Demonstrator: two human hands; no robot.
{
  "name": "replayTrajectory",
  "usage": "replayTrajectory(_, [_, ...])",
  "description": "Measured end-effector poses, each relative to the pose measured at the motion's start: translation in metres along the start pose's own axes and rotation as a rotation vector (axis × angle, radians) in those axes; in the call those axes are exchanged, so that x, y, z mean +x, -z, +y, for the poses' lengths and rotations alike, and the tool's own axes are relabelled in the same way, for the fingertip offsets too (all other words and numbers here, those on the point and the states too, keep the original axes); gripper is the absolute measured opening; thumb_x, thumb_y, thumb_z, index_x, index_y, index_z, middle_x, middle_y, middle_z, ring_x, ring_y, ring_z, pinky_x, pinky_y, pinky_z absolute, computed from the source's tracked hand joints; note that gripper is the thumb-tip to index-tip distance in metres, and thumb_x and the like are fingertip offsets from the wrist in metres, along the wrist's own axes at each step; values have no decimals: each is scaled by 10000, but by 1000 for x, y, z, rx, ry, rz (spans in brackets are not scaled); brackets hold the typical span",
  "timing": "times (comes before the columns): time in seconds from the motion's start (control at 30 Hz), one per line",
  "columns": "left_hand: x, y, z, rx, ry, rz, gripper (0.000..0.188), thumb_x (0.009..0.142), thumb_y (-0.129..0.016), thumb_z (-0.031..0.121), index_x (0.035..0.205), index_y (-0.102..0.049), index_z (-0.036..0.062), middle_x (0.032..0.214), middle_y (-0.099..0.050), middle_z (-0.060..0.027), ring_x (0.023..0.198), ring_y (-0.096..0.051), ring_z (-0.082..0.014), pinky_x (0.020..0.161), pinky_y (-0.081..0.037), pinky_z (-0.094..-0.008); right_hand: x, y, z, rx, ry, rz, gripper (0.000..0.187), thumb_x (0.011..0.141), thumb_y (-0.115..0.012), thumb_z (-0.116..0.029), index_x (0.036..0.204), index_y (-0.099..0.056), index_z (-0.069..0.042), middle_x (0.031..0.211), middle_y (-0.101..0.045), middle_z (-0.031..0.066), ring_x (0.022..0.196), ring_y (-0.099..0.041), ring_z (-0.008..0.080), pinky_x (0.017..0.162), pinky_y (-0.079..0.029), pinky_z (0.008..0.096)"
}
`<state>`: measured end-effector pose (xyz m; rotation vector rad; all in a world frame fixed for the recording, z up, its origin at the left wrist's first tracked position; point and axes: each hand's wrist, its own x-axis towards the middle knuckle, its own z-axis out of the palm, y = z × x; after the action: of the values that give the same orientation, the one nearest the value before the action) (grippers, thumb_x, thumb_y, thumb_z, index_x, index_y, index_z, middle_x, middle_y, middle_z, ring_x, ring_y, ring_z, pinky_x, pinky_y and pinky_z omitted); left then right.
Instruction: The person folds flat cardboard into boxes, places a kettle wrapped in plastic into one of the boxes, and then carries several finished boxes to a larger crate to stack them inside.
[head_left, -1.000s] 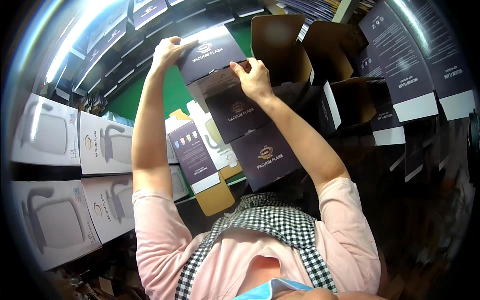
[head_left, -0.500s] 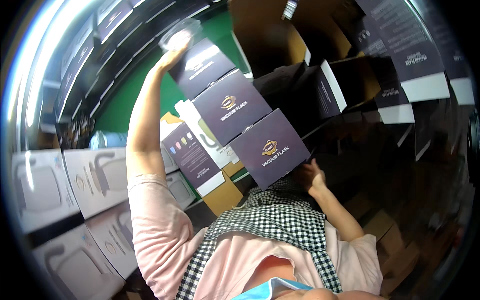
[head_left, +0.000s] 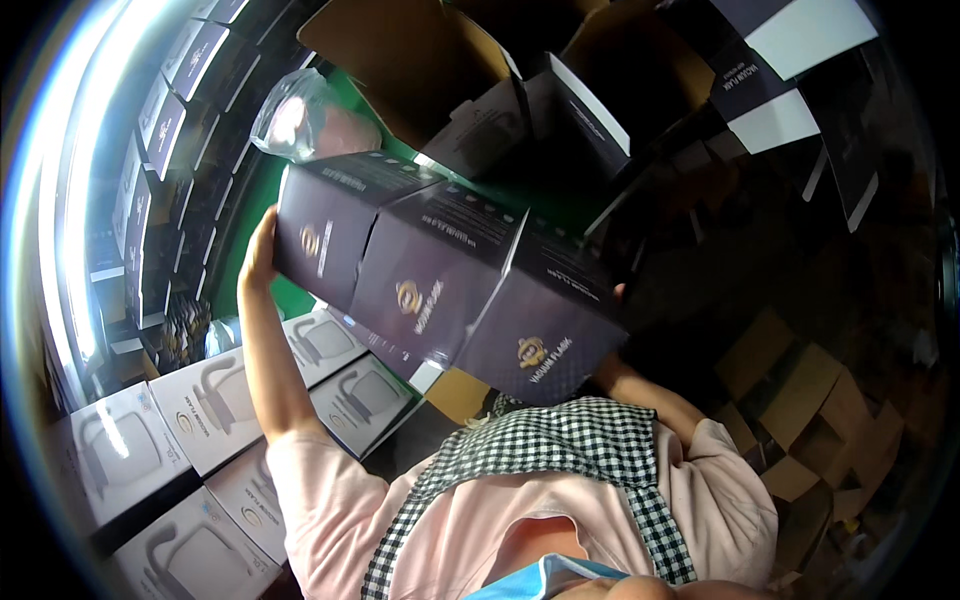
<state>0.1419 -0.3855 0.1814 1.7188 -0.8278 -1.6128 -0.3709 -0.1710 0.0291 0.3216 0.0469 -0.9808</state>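
Row of three dark boxes [head_left: 440, 285] held up in the air, pressed end to end. Left hand [head_left: 260, 255] flat against the left end box; right hand [head_left: 618, 295] mostly hidden behind the right end, grip unclear. White boxes [head_left: 200, 420] stacked lower left.

This is a stockroom or packing warehouse. Identical dark purple product boxes [head_left: 440, 290] are everywhere, some carried in a row, more stacked in ranks up the left side [head_left: 160, 130]. White retail boxes picturing kettles [head_left: 200, 410] lie in piles at lower left. Open brown cardboard cartons [head_left: 420, 60] stand above, with flattened and empty ones [head_left: 800, 420] heaped at right.
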Motion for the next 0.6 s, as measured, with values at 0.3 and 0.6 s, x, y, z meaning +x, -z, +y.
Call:
replayTrajectory(0.3, [-163,-34,-216,-432,-145,214,405,971,-456,391,1081,-647,51,975,-699,-104,883,-667,-260,762,-547,-393,-83,9,-77,-102,33,-20,786,953,-313,-700,1415,-426,-73,1373,-506,144,1216,-528,264,1004,-476,415])
replayTrajectory(0.6, [-248,-98,-273,-510,-169,393,541,889,-535,371,1316,-539,39,1261,-622,-116,1157,-597,-303,969,-494,-461,-165,60,-91,78,-2,-190,739,966,-397,-638,1397,-444,-39,1297,-567,158,1131,-588,286,971,-506,434])
